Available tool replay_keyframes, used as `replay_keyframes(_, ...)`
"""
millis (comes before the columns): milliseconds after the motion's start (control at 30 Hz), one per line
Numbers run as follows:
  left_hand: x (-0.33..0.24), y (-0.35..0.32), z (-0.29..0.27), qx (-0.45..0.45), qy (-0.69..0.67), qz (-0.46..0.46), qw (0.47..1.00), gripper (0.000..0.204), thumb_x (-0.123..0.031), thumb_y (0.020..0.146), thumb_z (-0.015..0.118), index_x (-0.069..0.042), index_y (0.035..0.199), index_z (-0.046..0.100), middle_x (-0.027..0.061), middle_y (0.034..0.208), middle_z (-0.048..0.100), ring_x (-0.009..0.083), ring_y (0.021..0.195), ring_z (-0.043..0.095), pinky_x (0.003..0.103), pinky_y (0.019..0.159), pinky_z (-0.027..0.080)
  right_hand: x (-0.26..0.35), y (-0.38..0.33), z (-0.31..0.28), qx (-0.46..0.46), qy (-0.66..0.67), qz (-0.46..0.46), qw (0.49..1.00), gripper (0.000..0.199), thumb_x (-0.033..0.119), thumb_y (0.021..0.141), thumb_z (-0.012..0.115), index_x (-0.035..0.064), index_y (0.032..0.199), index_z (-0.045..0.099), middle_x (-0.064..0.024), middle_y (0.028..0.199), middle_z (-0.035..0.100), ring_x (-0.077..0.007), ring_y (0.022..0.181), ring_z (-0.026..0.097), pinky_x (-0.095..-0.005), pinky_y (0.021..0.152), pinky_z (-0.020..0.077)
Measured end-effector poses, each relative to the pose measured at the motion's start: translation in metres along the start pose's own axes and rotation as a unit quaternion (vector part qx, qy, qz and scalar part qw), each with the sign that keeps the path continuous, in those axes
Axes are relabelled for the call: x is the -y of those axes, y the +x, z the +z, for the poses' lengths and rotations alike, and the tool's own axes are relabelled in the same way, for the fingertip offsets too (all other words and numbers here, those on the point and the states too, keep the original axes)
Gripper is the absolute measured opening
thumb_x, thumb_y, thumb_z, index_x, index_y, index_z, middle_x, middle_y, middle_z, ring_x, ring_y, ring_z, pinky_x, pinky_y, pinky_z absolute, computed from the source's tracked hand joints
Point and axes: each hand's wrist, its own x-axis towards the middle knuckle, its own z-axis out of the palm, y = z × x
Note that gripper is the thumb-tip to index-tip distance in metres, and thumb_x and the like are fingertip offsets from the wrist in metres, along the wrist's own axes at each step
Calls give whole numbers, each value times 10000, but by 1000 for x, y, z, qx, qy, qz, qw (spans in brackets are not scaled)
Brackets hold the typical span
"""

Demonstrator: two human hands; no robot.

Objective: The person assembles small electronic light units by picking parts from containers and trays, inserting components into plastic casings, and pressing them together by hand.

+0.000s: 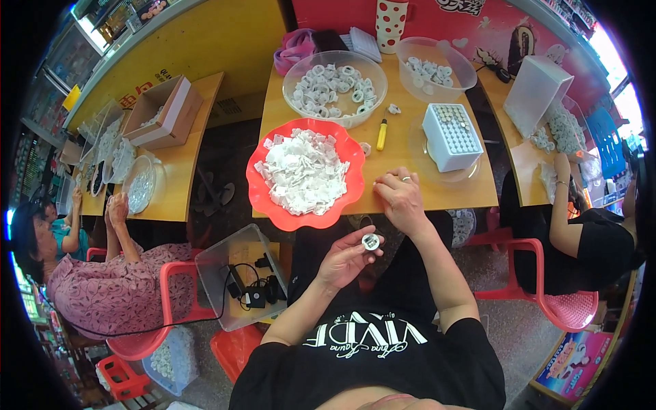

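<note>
In front of my lap, my left hand [347, 258] pinches a small round white plastic part [371, 242] with a hollow, partly metallic-looking middle facing up. My right hand [400, 198] rests at the table's front edge with its fingers curled together; whatever may be between them is hidden. Just left of it stands a red scalloped bowl [257, 195] heaped with flat white plastic pieces [304, 171]. Beyond the right hand lies a yellow utility knife [381, 134]. A white block [454, 162] with rows of round, silvery pieces on top stands to the right.
Farther back are a clear bowl of white rings [335, 89] and another clear bowl [437, 74] with small white parts. A polka-dot tumbler [391, 27] stands behind them. People sit working at tables on both sides. A clear bin [236, 301] with cables stands left of my legs.
</note>
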Motion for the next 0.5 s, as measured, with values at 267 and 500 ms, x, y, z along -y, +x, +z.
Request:
replay_keyframes(267, 0, -1, -1, 19, 10, 31, 999, 369, -14, 910, 552, -2, 1276, 514, 197, 1215, 596, 245, 988, 640, 278, 805, 508, 20, -4, -22, -103, 181, 24, 978, 112, 11, 701, 684, 48, 791, 629, -61, 844, 626, -243, 823, 575, -359, 727, 415)
replay_keyframes(500, 2, 1, -2, 18, 5, 29, 999, 346, -20, 911, 556, 2, 1255, 528, 183, 1219, 596, 221, 999, 632, 268, 836, 503, 62, -55, -46, -94, 237, 24, 967, 161, 12, 682, 739, 22, 801, 631, -76, 812, 608, -259, 774, 573, -351, 688, 442)
